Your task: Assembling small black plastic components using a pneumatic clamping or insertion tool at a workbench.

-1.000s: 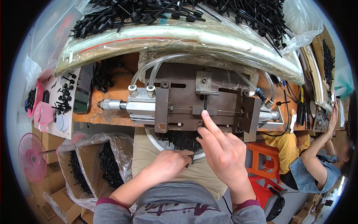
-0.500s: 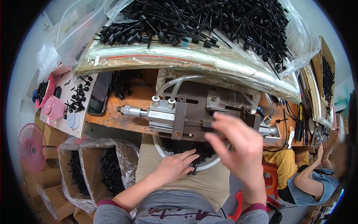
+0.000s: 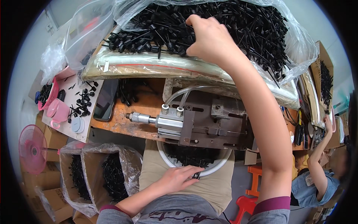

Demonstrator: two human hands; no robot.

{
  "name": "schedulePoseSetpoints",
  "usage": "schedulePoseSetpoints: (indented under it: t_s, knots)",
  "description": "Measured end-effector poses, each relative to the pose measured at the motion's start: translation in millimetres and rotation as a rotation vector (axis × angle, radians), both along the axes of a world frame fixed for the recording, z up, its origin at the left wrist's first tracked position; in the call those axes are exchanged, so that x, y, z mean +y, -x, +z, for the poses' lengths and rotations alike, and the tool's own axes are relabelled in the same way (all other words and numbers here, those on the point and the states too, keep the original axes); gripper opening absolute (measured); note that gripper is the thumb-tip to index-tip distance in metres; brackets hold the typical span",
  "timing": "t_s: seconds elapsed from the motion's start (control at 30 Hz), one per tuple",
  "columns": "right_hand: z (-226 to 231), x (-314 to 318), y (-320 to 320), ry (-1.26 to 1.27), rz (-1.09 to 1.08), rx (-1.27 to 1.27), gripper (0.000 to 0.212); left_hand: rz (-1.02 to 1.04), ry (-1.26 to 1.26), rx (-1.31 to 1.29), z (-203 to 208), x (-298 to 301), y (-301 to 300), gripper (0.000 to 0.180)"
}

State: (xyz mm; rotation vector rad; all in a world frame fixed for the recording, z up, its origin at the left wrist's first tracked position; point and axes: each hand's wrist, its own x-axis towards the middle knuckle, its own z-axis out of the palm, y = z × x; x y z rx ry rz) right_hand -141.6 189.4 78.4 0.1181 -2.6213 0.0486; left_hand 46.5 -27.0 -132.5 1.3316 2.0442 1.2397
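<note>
My right hand (image 3: pixel 210 39) is over the heap of black stemmed plastic parts (image 3: pixel 164 31) in the plastic-lined carton. Its fingers are curved and spread, and nothing shows between them. My left hand (image 3: pixel 179 180) rests in my lap at the near rim of a white round basket (image 3: pixel 220 164), its fingers bent round a small black part (image 3: pixel 196 175), partly hidden. More black parts (image 3: pixel 192 155) lie inside that basket. Between the basket and the heap stands a metal fixture (image 3: pixel 223 128) with a silver air cylinder (image 3: pixel 169 125) and clear hoses (image 3: pixel 190 88).
A phone (image 3: pixel 105 102) and loose black parts (image 3: pixel 126 93) are on the orange bench (image 3: pixel 123 119). To the left are a pink cup (image 3: pixel 57 109), a pink fan (image 3: pixel 33 149) and lined cartons of black parts (image 3: pixel 115 175). A co-worker (image 3: pixel 317 179) sits at right, near a red stool (image 3: pixel 246 207).
My right hand has left the fixture and moved up and forward to the heap. My left hand stays low by the basket. The co-worker's arm has reached farther forward.
</note>
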Motion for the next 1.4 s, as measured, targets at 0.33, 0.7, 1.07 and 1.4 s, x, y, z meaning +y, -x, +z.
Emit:
schedulePoseSetpoints:
  t_s: [0.33,0.7,1.07,1.4]
  knots:
    - [4,12,31,0.036,-0.1,-0.291,0.048,-0.016,0.006,-0.039,-6,-3,-3,0.044]
    - [23,40,-10,-0.172,-0.089,-0.575,0.071,-0.006,0.031,-0.028,-8,-7,-3,0.041]
    - [35,93,-42,-0.08,-0.082,-0.406,0.046,-0.017,0.01,0.021,-11,-1,-5,0.039]
    - [13,55,-34,-0.148,-0.046,-0.253,0.052,-0.004,-0.019,0.053,-8,4,-7,0.039]
